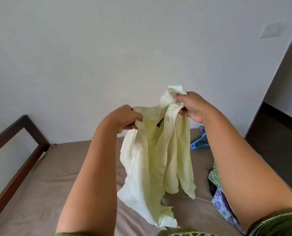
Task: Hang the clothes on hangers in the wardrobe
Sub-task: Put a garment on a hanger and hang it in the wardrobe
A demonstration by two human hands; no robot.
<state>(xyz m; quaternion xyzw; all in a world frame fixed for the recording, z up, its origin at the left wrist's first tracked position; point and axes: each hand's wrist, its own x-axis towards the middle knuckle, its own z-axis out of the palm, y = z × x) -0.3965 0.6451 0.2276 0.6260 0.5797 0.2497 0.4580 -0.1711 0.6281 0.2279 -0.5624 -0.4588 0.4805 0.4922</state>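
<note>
Shirt: a pale yellow shirt (156, 150) held up in the air over the middle of the bed, open at the front, a dark label showing inside near the collar, its lower hem hanging just above the sheet
Left hand: the left hand (126, 120) has its fingers curled tight round the shirt's left shoulder edge
Right hand: the right hand (190, 106) pinches the bunched collar between thumb and fingers, a little higher than the other hand
Bed: a bed (60, 176) with a brown sheet and a dark wooden frame along its left edge
Hangers: blue and green hangers (199, 141) lying near the far right corner of the bed
Other clothes: patterned clothes (222, 201) heaped at the bed's right edge, partly hidden by the right arm
Wall: a plain white wall (107, 48) behind the bed
</note>
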